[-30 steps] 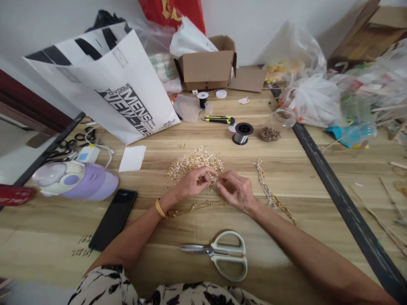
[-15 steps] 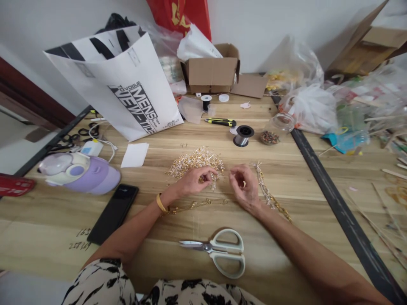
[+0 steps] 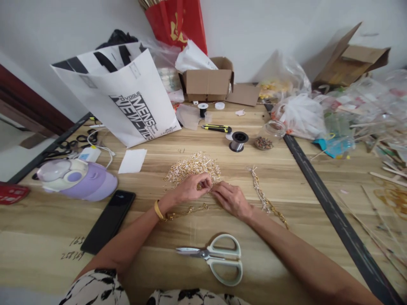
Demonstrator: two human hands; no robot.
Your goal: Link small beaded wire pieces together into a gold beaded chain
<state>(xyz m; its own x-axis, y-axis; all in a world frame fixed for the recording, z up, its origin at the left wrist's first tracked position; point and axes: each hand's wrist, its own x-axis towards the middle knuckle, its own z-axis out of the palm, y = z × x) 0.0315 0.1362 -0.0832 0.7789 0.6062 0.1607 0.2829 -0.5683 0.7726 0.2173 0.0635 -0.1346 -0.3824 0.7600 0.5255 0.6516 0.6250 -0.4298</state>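
Observation:
My left hand (image 3: 193, 186) is closed in a pinch at the near edge of a pile of small gold and clear beads (image 3: 184, 168). Fingertip to fingertip with it, my right hand (image 3: 231, 198) is closed too, fingers pressed together. Whatever they pinch is too small to make out. A thin gold chain (image 3: 187, 211) lies on the table below my left hand, running under my wrist. To the right of my right hand lies a bundle of gold and clear chains (image 3: 262, 195). White-handled scissors (image 3: 205, 253) rest nearer to me, blades to the left.
A phone (image 3: 108, 221) and purple bottle (image 3: 85, 180) lie left, below a white bag (image 3: 124, 97). Behind the beads are a wire spool (image 3: 238, 142), a yellow-black cutter (image 3: 216, 128), a bead jar (image 3: 265, 137) and a cardboard box (image 3: 208, 82). Plastic bags (image 3: 300, 114) crowd the right.
My right hand has moved left and turned palm-down, so its fingertips now meet those of my left hand. The camera view has tilted up slightly.

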